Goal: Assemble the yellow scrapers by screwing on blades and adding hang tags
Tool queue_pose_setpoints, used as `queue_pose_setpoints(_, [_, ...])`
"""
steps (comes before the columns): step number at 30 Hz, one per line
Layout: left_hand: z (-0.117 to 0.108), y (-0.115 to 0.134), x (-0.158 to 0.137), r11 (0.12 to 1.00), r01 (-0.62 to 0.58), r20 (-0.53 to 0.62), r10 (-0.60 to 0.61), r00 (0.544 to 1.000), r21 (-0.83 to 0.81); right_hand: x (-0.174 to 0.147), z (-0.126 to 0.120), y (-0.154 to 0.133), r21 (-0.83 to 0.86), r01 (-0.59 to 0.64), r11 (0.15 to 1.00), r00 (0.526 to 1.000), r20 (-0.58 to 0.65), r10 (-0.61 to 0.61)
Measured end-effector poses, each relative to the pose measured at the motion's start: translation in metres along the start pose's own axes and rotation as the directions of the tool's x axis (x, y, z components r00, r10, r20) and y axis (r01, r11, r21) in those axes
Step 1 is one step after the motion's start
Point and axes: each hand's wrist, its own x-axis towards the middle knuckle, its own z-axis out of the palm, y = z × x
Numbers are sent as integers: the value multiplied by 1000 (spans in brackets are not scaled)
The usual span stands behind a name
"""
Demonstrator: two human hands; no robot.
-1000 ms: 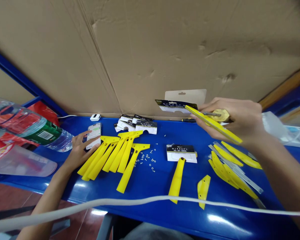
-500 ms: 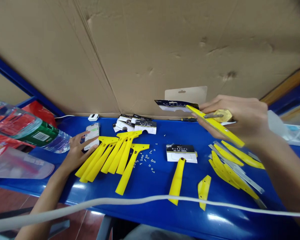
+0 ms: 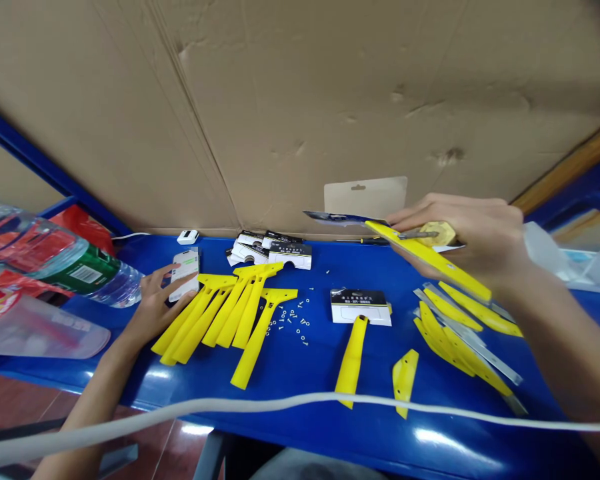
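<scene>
Head view, clock laid flat over it, 12 at top. Brown cardboard [image 3: 300,113], creased and dented, fills 12. Glossy blue table [image 3: 300,427] below it, smooth, throwing glare. At 9, a clear ribbed plastic bottle [image 3: 80,263], green label, lying tilted; just below it a frosted, tapered plastic cup [image 3: 45,327]. Toward 8, a fan of matte yellow T-headed plastic handles [image 3: 247,310], overlapping. At 5, one more handle [image 3: 353,360] meets a black-and-white card [image 3: 361,313]. At 4, bowed yellow plates [image 3: 443,337] mixed with flat grey metal strips [image 3: 495,363]. Screws and nuts [image 3: 293,320], tiny, bright, scattered at 6.

My right hand [image 3: 463,233], at 3, is closed: it grips a long yellow plastic piece [image 3: 433,260], slanting down-right, along with a tool with a faceted amber handle [image 3: 437,233]. Piece lies at 8 from that palm, touching it; from my left hand [image 3: 155,293], well apart, toward 3. Left fingers are spread, touching a thin, pale, phone-like slab [image 3: 183,270] at 2 from that hand.
</scene>
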Motion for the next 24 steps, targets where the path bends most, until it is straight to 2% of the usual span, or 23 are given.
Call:
queue_pose_setpoints(8, [0,-2,-1,1000,-16,20,16,1000,20,2,-1,2,11,75,997,997,20,-75])
queue_pose_setpoints(14, [0,0,0,999,-31,23,30,999,24,2,-2,0,0,58,998,998,8,-58])
queue_pose_setpoints(20, [2,0,1,996,60,51,-64,997,67,1,-2,-2,-21,-4,1000,999,53,5])
queue_pose_setpoints(24, [4,-2,4,987,120,109,-132,985,106,0,-4,-2,-45,-20,999,997,74,23])
